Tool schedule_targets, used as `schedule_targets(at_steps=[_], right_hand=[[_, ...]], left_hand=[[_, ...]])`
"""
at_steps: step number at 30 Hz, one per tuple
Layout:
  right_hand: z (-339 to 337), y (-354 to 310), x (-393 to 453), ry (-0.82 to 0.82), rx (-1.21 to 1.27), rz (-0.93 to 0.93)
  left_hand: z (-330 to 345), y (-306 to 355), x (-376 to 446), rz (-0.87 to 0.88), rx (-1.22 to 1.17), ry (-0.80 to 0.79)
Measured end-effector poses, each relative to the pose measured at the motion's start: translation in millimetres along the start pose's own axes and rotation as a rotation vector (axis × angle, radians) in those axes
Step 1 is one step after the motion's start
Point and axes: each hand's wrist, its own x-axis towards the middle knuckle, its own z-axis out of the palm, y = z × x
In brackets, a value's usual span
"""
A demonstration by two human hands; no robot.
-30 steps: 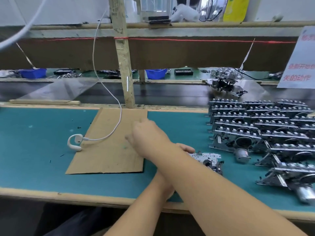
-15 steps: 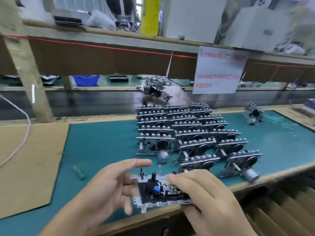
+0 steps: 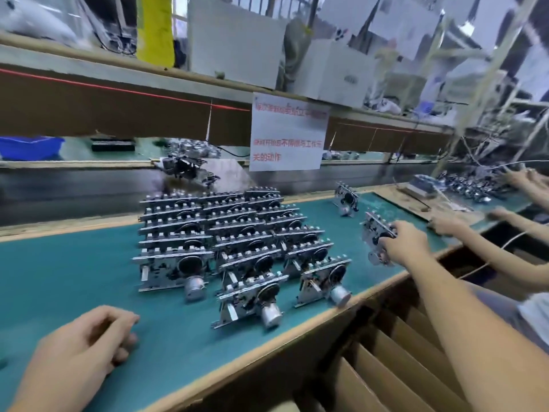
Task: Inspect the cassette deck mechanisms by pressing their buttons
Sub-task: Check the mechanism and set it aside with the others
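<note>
Several metal cassette deck mechanisms [image 3: 231, 242] stand in rows on the green bench mat [image 3: 74, 272]. My right hand [image 3: 405, 243] is stretched out to the right and grips one cassette deck mechanism [image 3: 375, 233] standing upright near the mat's right end. Its fingers curl round the unit's near side. My left hand [image 3: 80, 349] rests on the mat at the lower left with loosely curled fingers and holds nothing. A single mechanism [image 3: 346, 199] stands alone behind the held one.
Another person's hands [image 3: 451, 226] work at the far right over a pile of parts [image 3: 472, 184]. A white paper notice [image 3: 286, 133] hangs from the shelf above. A blue bin [image 3: 29, 147] sits at the back left. Cardboard dividers [image 3: 401, 352] lie below the bench edge.
The view swung right. Half a second ago both hands held one mechanism at the front edge; now my right hand has carried it to the right and my left hand has let go.
</note>
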Motion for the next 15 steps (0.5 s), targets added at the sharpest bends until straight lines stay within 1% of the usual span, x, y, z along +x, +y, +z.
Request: schedule_targets(at_steps=[2,6,9,10,11,12,13,14,15], right_hand=[[15.8,0.5,20.6,-0.021,-0.049,0.045],[33.4,0.9,42.6,-0.046,-0.08,0.065],[26.3,-8.8,42.0,-0.1,-0.208,0.072],[19.9,-17.4,34.2,-0.06,-0.221,0.045],[14.2,-28.2,22.2,0.028,-0.179,-0.037],[9.6,-41.3,4.5,0.135,-0.083,-0.209],[6.3,-56.5,-20.8,0.217,0.054,-0.443],[5.0,-71.6,-52.4,0.234,0.161,-0.688],[5.8,-83.5,-86.5,0.182,0.176,-0.911]], left_hand=[[1.0,-1.2,-1.0,0.016,-0.002,0.001],[3.3,4.6,-2.7,0.031,-0.033,0.033],[5.2,8.2,-2.7,0.045,-0.042,0.024],[5.6,9.0,-2.7,0.048,-0.052,0.015],[6.0,10.6,-2.8,0.056,-0.054,0.013],[7.1,12.5,-3.2,0.066,-0.052,0.013],[8.0,13.7,-3.4,0.075,-0.052,0.006],[8.5,14.7,-3.9,0.077,-0.053,0.0],[8.8,16.7,-4.5,0.078,-0.051,-0.003]])
